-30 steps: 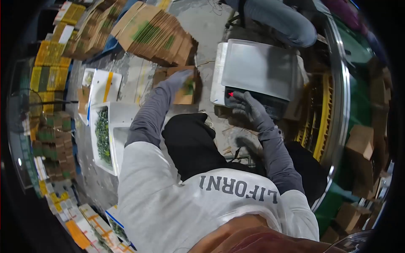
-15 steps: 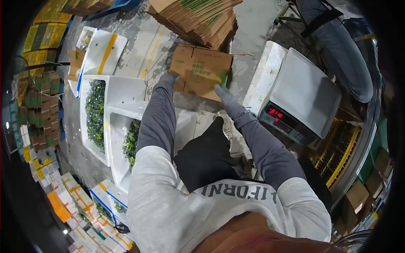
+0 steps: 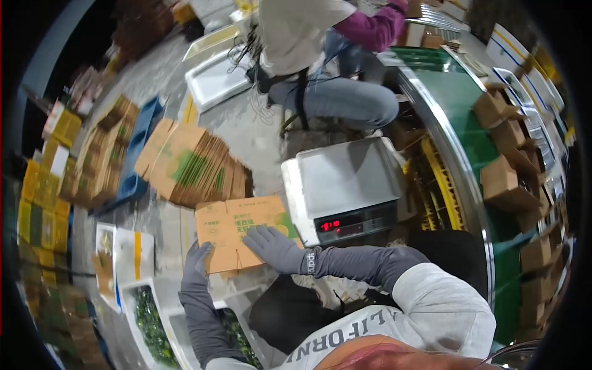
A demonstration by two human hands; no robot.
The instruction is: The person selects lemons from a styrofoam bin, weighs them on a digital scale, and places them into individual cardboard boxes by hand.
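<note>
A brown cardboard box (image 3: 223, 229) with green printing stands before me, between my hands. My left hand (image 3: 197, 258), in a grey glove, grips its left edge near the lower corner. Across the printed face lies my right hand (image 3: 274, 248), gloved too, fingers stretched out and flat on the cardboard. Just right of the box is a weighing scale (image 3: 348, 169) with a bare pan and a lit red display, resting on a white foam block (image 3: 291, 191).
Behind the box leans a stack of flattened cartons (image 3: 188, 163). White foam boxes (image 3: 128, 296) with green produce stand at lower left. A person in jeans (image 3: 345, 102) sits beyond the scale. A green conveyor (image 3: 459, 123) with open cartons (image 3: 509, 182) runs along the right.
My view has swung toward the right, bringing the seated person and conveyor into sight. My right hand has moved from the box's right edge onto its printed face; my left stays at the left edge.
</note>
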